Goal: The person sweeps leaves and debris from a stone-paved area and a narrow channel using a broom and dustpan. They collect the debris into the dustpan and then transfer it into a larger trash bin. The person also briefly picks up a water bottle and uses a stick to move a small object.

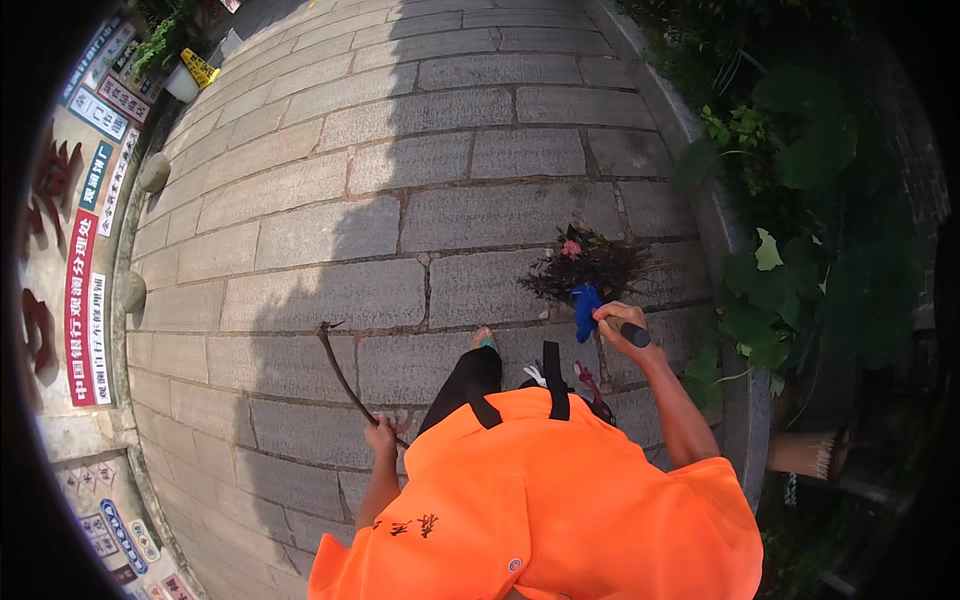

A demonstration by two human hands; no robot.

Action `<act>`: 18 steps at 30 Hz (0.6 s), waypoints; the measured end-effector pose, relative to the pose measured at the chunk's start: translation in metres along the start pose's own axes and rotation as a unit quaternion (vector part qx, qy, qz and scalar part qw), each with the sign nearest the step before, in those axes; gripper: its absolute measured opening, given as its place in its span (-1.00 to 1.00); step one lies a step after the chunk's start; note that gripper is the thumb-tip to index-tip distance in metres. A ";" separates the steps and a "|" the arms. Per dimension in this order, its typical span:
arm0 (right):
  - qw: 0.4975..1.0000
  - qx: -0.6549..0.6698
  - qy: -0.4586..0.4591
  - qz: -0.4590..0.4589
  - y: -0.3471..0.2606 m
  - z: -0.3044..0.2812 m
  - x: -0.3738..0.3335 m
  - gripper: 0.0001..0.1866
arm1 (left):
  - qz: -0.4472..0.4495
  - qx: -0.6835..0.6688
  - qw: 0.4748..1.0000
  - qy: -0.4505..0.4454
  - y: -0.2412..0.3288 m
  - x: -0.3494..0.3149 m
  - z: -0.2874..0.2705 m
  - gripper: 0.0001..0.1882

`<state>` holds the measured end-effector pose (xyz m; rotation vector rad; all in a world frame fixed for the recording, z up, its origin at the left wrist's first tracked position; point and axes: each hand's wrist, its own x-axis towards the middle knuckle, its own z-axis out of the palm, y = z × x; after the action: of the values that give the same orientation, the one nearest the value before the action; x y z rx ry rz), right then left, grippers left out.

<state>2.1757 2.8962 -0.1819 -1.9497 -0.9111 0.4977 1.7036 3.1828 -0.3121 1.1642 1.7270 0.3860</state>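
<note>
My right hand (pixel 626 330) is closed round the dark, pole-like handle (pixel 636 337) of what looks like a twig broom. Below the handle is a blue part (pixel 586 308), and a spread of dark brown twigs (pixel 590 268) fans out over the paving, with a small pink bit (pixel 570 249) among them. To the left, my left hand (pixel 380 434) grips a thin, curved dark stick (pixel 346 380). Its far tip, with a short side piece, hangs over the stones. I wear a bright orange top (pixel 560 490), and one shoe (pixel 484 338) shows ahead of me.
Grey stone paving (pixel 440 160) runs ahead, partly in shadow. On the right, a stone kerb (pixel 672 100) borders leafy green plants (pixel 780 280). A wall with coloured signs (pixel 82 300) and rounded stones (pixel 132 292) lines the left. Farther on stand a white pot (pixel 182 84) and a yellow sign (pixel 200 68).
</note>
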 end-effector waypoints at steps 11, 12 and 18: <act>0.998 -0.025 0.058 0.026 0.054 -0.042 0.367 -0.92 | 0.362 0.045 0.926 -0.099 0.424 0.252 0.264 -0.69; 0.997 -0.036 0.061 0.028 0.065 -0.043 0.400 -0.91 | 0.352 0.049 0.931 -0.086 0.435 0.271 0.280 -0.69; 0.995 -0.047 0.068 0.054 0.117 -0.089 0.593 -0.91 | 0.226 0.050 0.970 -0.069 0.504 0.347 0.364 -0.78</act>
<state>2.6640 3.2601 -0.2283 -2.0998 -0.7575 0.3848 2.2563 3.6322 -0.3214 1.6241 1.3655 0.4827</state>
